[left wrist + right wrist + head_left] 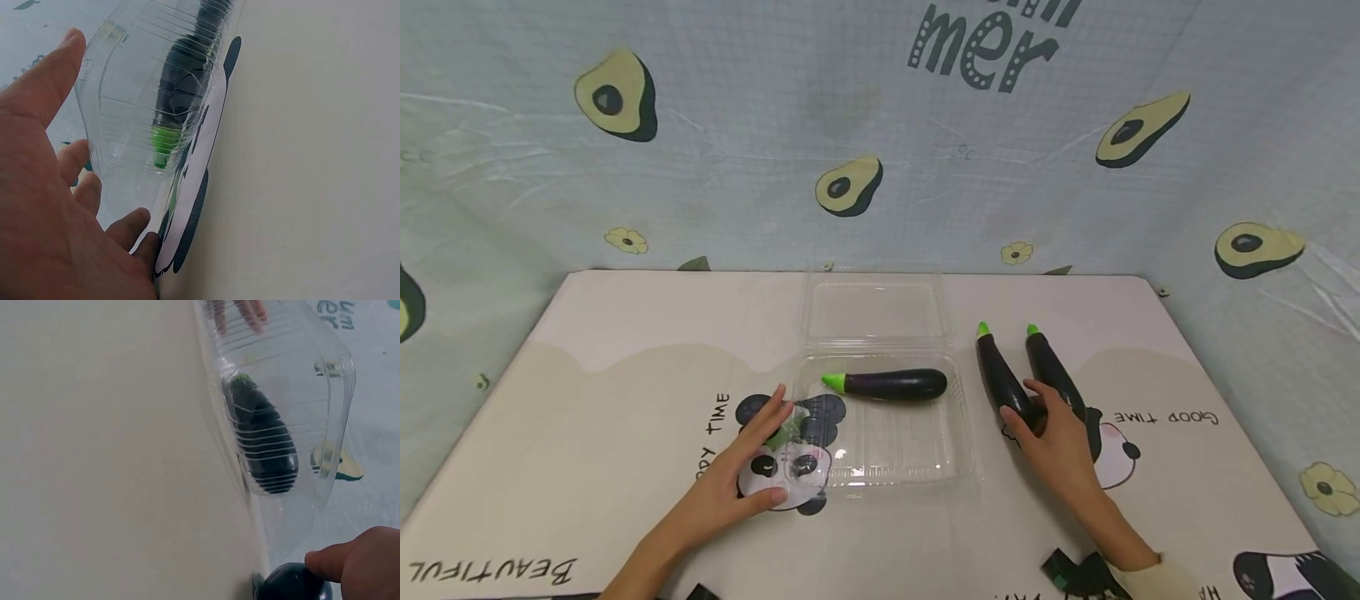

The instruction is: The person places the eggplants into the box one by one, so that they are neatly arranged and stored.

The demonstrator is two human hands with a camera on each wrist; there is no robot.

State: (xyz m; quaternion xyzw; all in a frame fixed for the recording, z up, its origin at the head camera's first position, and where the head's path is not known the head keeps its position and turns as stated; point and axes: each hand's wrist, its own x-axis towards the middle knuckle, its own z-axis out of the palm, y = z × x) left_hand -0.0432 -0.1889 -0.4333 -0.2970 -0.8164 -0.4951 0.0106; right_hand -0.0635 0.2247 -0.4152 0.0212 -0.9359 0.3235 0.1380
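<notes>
While both hands rest low on the table (625, 333), each is engaged differently. The left hand (741, 479) lies with fingers straight and spread, pressing flat against the left wall of the clear plastic container (880, 462); the left wrist view confirms the fingertips (69, 44) touching the ribbed wall, gripping nothing. The right hand (1056, 442) has its fingers curled over the near end of the nearer loose eggplant (1003, 379), thumb alongside; the right wrist view shows a fingertip (325, 562) on the dark rounded end.

A second loose eggplant (1052, 371) lies just beside it, on the far side of the right hand, green tip pointing away. A third eggplant (891, 384) lies inside the container, between the two hands and slightly beyond them, green tip toward the left hand. The container's lid (874, 308) stands open beyond it.

Legible writing: "GOOD TIME" beyond the right hand, "BEAUTIFUL" near the left forearm, both inverted; "mer" on the backdrop (985, 50).
</notes>
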